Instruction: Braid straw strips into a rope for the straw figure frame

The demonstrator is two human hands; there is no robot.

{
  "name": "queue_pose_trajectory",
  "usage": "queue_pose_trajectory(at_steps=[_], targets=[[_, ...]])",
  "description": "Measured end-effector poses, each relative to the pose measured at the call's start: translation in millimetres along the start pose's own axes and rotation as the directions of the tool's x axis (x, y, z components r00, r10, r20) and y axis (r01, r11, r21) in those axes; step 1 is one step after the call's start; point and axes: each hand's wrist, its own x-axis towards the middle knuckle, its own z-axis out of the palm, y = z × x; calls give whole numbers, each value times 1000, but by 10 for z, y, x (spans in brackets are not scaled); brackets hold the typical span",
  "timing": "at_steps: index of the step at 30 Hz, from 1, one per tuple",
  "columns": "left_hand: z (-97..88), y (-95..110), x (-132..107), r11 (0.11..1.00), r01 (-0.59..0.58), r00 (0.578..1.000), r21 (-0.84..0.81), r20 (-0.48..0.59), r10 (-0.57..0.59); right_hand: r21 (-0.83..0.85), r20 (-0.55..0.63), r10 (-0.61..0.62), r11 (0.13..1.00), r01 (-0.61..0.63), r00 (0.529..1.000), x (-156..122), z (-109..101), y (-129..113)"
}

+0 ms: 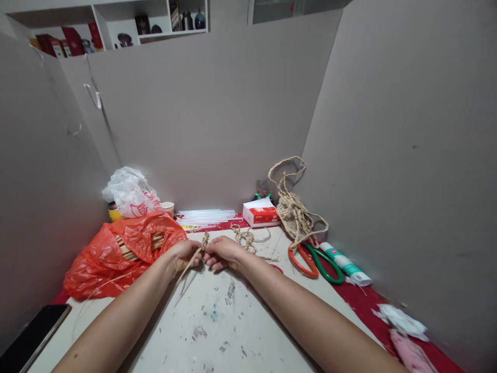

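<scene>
My left hand (187, 255) and my right hand (222, 253) meet above the white board, fingers pinched close together. Between their fingertips is a short braid of straw-coloured fibre (205, 238), its knotted end pointing up. A loose flat strand (190, 267) trails from it toward me, below my left hand. Just beyond my right hand, a loosely knotted piece of braided cord (244, 237) lies on the board. Part of a small red ring shows by my right forearm; its kind is unclear. The fingers partly hide the braid's lower end.
An orange plastic bag (93, 259) of sticks lies left, near a phone (37, 334). Behind are clear rods (209, 216) and a tissue pack (264, 213). A rope heap (293, 212), orange loop handle (301, 264), green one (324, 267) and roll (345, 264) lie right.
</scene>
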Motion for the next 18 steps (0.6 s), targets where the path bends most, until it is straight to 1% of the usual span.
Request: queue_pose_trajectory(at_steps=[2,4,8,10,12,15,18], targets=[[24,-3,-18,999,-26,999,34,-40,27,-26,45,10,1000,-8,999,-10,-19,-31],[50,-4,-37,997,-42,998,70,-54,45,-78,69,1,997,5,998,0,-32,-61],[41,3,-57,989,-61,997,131,-43,67,-151,15,-54,987,56,998,48,-58,-88],[4,7,-52,982,-82,996,170,-11,85,-167,7,-67,984,68,998,64,-84,-89],[-32,12,-39,966,-115,993,232,55,105,-171,25,-54,984,57,998,71,-113,-87],[-49,21,-24,923,-169,981,345,148,125,-146,53,7,989,1,999,77,-142,-80],[-16,25,-29,874,-216,973,435,170,156,-88,58,69,994,-64,996,95,-130,-66]])
